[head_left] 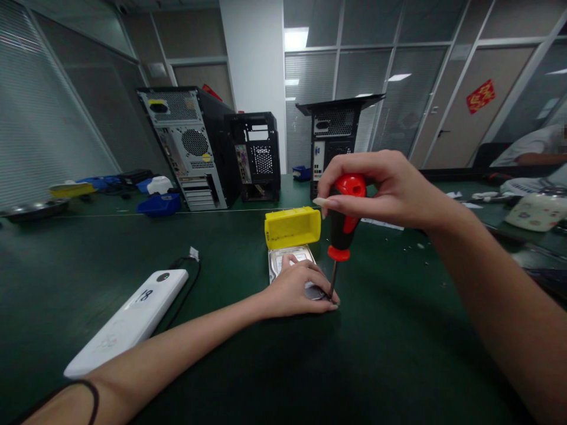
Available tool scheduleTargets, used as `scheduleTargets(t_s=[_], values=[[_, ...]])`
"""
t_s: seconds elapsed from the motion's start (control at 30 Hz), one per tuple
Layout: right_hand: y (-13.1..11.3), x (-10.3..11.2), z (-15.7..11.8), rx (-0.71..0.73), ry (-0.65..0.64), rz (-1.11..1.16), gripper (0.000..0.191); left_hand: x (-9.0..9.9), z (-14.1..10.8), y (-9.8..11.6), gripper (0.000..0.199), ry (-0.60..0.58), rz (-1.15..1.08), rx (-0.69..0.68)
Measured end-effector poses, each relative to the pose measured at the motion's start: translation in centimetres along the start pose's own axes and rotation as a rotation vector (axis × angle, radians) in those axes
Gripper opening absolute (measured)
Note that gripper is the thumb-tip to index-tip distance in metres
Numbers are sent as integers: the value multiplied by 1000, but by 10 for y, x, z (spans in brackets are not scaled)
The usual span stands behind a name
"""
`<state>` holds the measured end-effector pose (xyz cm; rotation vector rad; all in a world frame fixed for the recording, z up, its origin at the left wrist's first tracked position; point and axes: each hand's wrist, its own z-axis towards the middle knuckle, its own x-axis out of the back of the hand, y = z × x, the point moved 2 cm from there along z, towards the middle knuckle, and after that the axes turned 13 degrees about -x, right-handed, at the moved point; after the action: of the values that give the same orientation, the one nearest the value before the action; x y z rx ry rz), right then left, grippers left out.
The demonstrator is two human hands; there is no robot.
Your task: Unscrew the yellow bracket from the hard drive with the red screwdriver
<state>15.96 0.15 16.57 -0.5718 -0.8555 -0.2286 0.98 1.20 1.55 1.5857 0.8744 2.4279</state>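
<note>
A silver hard drive (273, 260) lies on the green table, mostly covered by my left hand (296, 288). The fingers of that hand are curled over the drive and hold it down, with the fingertips at its right near corner. My right hand (376, 189) grips a red and black screwdriver (343, 227) by the top of its handle. The screwdriver stands nearly upright, its tip down at the drive's right near corner beside my left fingertips. Whether the tip sits in a screw cannot be made out. Touching the drive's far edge is a yellow plastic bin (293, 227).
A white power bank (133, 313) with a black cable lies at the left. Computer cases (195, 147) stand along the back. Blue bins (159, 203) and a metal bowl (35, 209) are at the far left. Another person's arm (538, 158) shows at the right edge.
</note>
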Motion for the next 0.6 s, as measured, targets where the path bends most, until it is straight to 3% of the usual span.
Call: scheduleTargets(t_s=[0.6], values=[[-2, -2, 0, 22, 24, -7, 16, 0, 2, 2, 12, 0, 18, 15]])
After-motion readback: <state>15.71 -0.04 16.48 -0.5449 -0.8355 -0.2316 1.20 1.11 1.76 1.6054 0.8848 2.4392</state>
